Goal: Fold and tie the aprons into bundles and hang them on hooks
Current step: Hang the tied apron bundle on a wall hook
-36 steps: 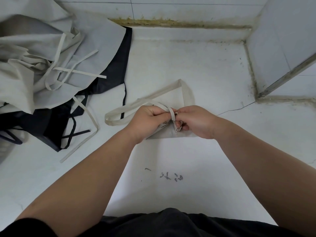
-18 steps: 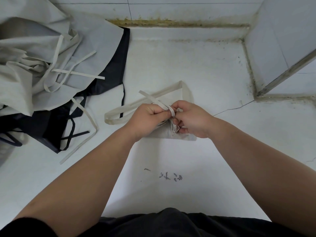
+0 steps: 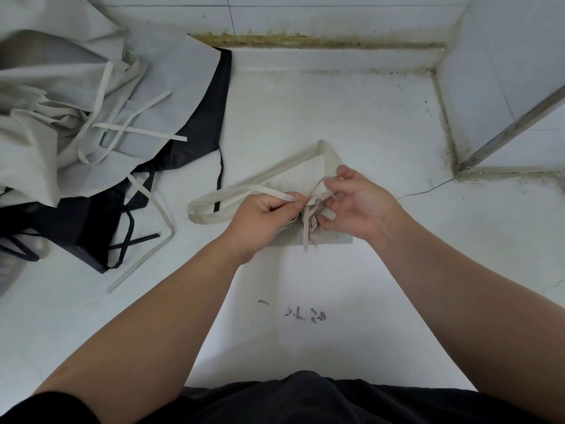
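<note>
A folded beige apron bundle [image 3: 331,237] lies on the white tiled surface in the middle of the view. Its neck loop [image 3: 214,203] trails out to the left. My left hand [image 3: 263,218] pinches one beige tie strap at the knot on top of the bundle. My right hand [image 3: 357,203] pinches the other strap end just right of the knot, its other fingers spread. A short strap tail hangs down over the bundle's near edge.
A heap of loose beige aprons [image 3: 76,102] with trailing straps lies at the upper left, over a black apron [image 3: 91,215]. Tiled walls stand at the back and at the right, with a metal-edged corner [image 3: 513,127]. Dark marks [image 3: 302,315] sit on the surface near me.
My hands have drawn apart at the knot. The right hand moved right and opened its spare fingers, and a strap tail now hangs below the knot.
</note>
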A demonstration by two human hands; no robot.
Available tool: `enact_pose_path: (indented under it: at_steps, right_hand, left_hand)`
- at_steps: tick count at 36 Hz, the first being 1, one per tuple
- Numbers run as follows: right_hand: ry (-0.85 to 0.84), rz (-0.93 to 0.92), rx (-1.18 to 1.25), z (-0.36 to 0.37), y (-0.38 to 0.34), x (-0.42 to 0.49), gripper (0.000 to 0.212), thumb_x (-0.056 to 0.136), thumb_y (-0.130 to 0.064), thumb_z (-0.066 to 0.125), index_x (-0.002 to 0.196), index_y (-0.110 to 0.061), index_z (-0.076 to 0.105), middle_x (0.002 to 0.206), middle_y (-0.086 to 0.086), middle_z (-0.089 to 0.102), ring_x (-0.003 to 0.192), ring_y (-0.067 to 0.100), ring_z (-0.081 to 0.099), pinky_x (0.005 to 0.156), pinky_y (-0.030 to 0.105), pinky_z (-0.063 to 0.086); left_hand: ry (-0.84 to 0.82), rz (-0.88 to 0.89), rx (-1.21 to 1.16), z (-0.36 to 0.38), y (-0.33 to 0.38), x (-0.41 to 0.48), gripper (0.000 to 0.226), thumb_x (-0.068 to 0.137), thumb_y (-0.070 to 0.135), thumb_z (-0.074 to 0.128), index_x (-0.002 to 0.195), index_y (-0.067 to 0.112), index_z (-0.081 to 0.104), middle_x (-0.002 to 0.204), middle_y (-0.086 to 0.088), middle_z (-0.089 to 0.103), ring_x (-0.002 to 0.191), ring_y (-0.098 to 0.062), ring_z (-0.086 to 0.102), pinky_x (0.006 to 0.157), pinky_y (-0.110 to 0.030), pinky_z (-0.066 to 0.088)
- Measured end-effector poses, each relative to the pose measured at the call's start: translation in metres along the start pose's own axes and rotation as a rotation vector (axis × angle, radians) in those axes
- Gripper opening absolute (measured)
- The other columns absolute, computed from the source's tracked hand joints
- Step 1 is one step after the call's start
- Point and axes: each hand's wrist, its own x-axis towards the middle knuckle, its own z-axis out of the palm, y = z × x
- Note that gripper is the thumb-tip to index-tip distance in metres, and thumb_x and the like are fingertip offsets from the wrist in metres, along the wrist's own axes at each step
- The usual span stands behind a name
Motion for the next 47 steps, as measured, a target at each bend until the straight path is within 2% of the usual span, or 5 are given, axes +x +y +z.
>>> enact_pose_path:
  at_steps: [11, 25, 37, 43, 47]
  right_hand:
    - [0.077, -0.118, -0.346, -0.004, 0.01, 0.002, 0.022, 0.093, 0.006, 0.047, 0.081, -0.011, 0.054, 0.069, 0.004, 0.044, 0.045, 0.012, 0.043, 0.071, 0.029, 0.053]
    - [0.18, -0.122, 0.061, -0.002, 0.009, -0.003, 0.021, 0.096, -0.021, 0.041, 0.076, -0.019, 0.045, 0.065, 0.001, 0.049, 0.076, 0.024, 0.053, 0.095, 0.052, 0.043]
    - [-0.005, -0.221, -0.749, -0.008, 0.025, -0.009, 0.026, 0.083, -0.009, 0.071, 0.074, -0.018, 0.048, 0.076, -0.002, 0.049, 0.079, 0.019, 0.057, 0.09, 0.035, 0.049]
    - [-0.005, -0.26, -0.876, -0.01, 0.023, -0.017, 0.01, 0.087, -0.006, 0.065, 0.077, -0.008, 0.063, 0.084, 0.019, 0.061, 0.081, 0.026, 0.059, 0.093, 0.046, 0.052]
    - [0.038, -0.35, -1.085, -0.009, 0.023, -0.018, 0.017, 0.091, -0.02, 0.063, 0.074, -0.018, 0.061, 0.07, -0.002, 0.059, 0.062, 0.01, 0.053, 0.056, 0.013, 0.043]
  left_hand:
    - [0.119, -0.014, -0.011, -0.001, -0.003, 0.001, 0.019, 0.093, 0.011, 0.06, 0.081, 0.02, 0.072, 0.078, 0.008, 0.069, 0.073, -0.004, 0.059, 0.068, -0.013, 0.045]
    - [0.306, 0.087, -0.057, 0.007, -0.008, -0.005, 0.016, 0.095, 0.012, 0.058, 0.085, 0.019, 0.068, 0.078, 0.004, 0.061, 0.071, -0.004, 0.053, 0.066, -0.009, 0.044]
    - [0.271, 0.026, 0.278, 0.008, -0.022, -0.018, 0.022, 0.1, 0.02, 0.045, 0.083, 0.025, 0.057, 0.084, 0.008, 0.067, 0.086, -0.017, 0.067, 0.088, -0.042, 0.054]
    - [0.224, 0.044, 0.365, 0.009, -0.02, -0.02, 0.008, 0.094, 0.025, 0.057, 0.087, 0.021, 0.06, 0.077, 0.007, 0.065, 0.075, -0.011, 0.061, 0.069, -0.021, 0.047]
    - [0.228, 0.002, 0.263, 0.011, -0.019, -0.022, 0.008, 0.093, 0.023, 0.059, 0.085, 0.021, 0.06, 0.079, 0.005, 0.065, 0.077, -0.012, 0.061, 0.076, -0.029, 0.049]
